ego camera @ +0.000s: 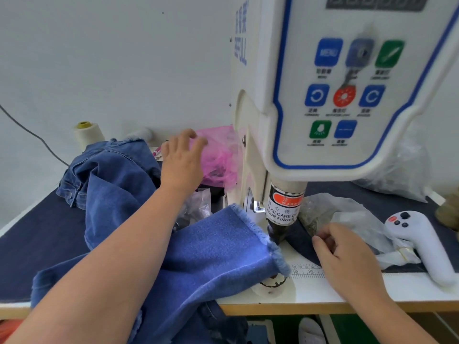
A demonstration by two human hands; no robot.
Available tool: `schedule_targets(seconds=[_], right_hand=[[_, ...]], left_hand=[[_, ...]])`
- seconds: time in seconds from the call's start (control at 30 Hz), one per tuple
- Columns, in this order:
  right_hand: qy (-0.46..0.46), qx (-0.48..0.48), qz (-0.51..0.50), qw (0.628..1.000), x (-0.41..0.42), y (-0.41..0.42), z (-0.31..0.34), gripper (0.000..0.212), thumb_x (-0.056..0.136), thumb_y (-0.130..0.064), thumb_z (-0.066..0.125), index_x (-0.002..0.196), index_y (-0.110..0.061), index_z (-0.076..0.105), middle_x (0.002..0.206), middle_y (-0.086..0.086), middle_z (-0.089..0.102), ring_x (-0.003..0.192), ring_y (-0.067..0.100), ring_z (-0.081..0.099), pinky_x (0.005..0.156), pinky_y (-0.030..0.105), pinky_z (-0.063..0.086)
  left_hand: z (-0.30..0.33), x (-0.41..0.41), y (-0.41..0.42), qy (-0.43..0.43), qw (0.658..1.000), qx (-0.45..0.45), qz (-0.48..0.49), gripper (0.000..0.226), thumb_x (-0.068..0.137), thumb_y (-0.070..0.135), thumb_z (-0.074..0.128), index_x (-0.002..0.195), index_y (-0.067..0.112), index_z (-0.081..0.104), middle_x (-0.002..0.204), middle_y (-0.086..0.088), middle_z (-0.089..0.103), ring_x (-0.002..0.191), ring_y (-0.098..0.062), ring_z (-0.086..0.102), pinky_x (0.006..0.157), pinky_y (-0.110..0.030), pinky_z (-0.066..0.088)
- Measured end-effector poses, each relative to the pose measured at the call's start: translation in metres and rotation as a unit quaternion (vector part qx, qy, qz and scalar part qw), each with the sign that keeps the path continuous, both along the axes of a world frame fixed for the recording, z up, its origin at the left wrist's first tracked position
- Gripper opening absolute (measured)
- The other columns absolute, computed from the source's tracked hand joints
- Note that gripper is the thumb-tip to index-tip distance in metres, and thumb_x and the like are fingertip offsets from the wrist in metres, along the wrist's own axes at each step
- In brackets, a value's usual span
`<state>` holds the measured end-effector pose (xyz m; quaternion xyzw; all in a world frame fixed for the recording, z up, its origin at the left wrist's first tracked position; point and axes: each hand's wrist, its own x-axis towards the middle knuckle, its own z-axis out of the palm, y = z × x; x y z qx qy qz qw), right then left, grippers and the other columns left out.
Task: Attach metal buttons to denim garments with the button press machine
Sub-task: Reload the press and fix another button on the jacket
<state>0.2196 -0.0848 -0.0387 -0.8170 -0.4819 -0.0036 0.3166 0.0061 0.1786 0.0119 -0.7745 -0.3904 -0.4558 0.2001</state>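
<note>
While denim (211, 247) lies between, left hand (182, 157) spread, right hand (342, 252) loosely curled (empty).

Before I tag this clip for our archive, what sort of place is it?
Probably a garment workshop: a button press with a control panel stands on a worktable, denim lies under its head, and a thread cone sits at the back.

Just one head-mounted wide-angle cam here, looking forward and down, sitting really close to the button press machine (323, 95), with the table (37, 244) spreading out below it.
</note>
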Motion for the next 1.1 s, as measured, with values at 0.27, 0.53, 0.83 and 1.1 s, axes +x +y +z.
schedule_targets(seconds=[0.27,0.53,0.83,1.1], right_hand=[[-0.008,-0.001,-0.001,1.000,0.000,0.000,0.000,0.021,0.089,-0.030,0.063,0.072,-0.032,0.050,0.064,-0.010,0.054,0.064,0.004,0.050,0.051,0.024,0.034],[-0.011,0.001,0.003,1.000,0.001,0.000,-0.002,0.022,0.089,-0.029,0.064,0.073,-0.032,0.050,0.064,-0.011,0.054,0.063,0.004,0.051,0.051,0.024,0.033],[0.017,0.072,0.020,0.997,-0.002,-0.004,0.000,0.017,0.090,-0.020,0.063,0.078,-0.029,0.055,0.071,-0.011,0.057,0.069,0.003,0.053,0.055,0.020,0.035],[0.012,0.235,0.178,0.955,-0.038,-0.040,0.028,0.008,0.088,-0.020,0.055,0.090,-0.024,0.062,0.079,-0.009,0.062,0.078,0.010,0.059,0.070,0.010,0.042]], left_hand=[[-0.013,-0.004,0.003,0.246,0.855,-0.457,0.017,0.029,0.075,0.058,0.072,0.096,0.038,0.073,0.114,0.003,0.051,0.117,-0.027,0.038,0.106,-0.048,0.028],[0.008,0.003,-0.007,-0.017,0.884,-0.459,-0.088,0.012,0.092,0.036,0.063,0.097,0.028,0.068,0.111,-0.007,0.066,0.108,-0.032,0.058,0.099,-0.046,0.046],[0.042,-0.011,-0.057,-0.326,0.813,-0.442,-0.194,0.033,0.101,0.027,0.051,0.091,-0.003,0.064,0.074,-0.009,0.056,0.066,-0.016,0.050,0.063,-0.031,0.039],[0.027,-0.035,-0.174,-0.365,0.737,-0.521,-0.227,0.015,0.095,0.006,0.057,0.097,0.015,0.069,0.082,-0.006,0.072,0.074,-0.020,0.063,0.070,-0.036,0.054]])
